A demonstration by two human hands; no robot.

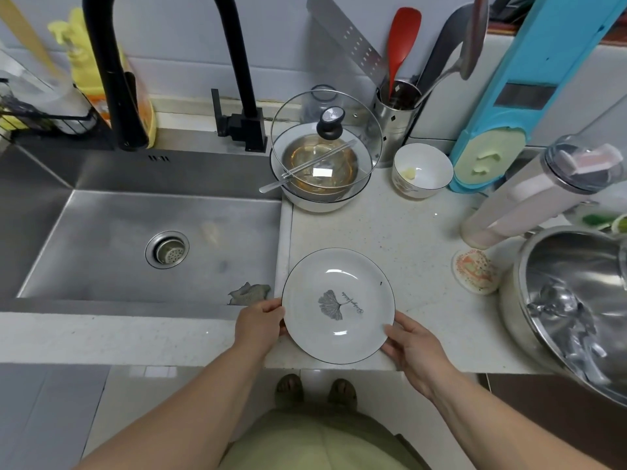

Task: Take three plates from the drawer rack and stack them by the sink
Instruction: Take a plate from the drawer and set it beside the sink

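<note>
The big shiny metal bowl (pixel 573 310) on the right is cut off by the picture's edge. The tiny writing on the plate (pixel 338 305) is too small to read. The plate is round, white and smooth, with a thin dark rim and a grey leaf drawing. It sits on the speckled counter (pixel 400 232) just right of the steel sink (pixel 135 239). The left hand (pixel 259 322) and the right hand (pixel 412 344) each grip one side of it

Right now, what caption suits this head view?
Both hands, left and right, hold a plate at the counter beside the sink.
</note>
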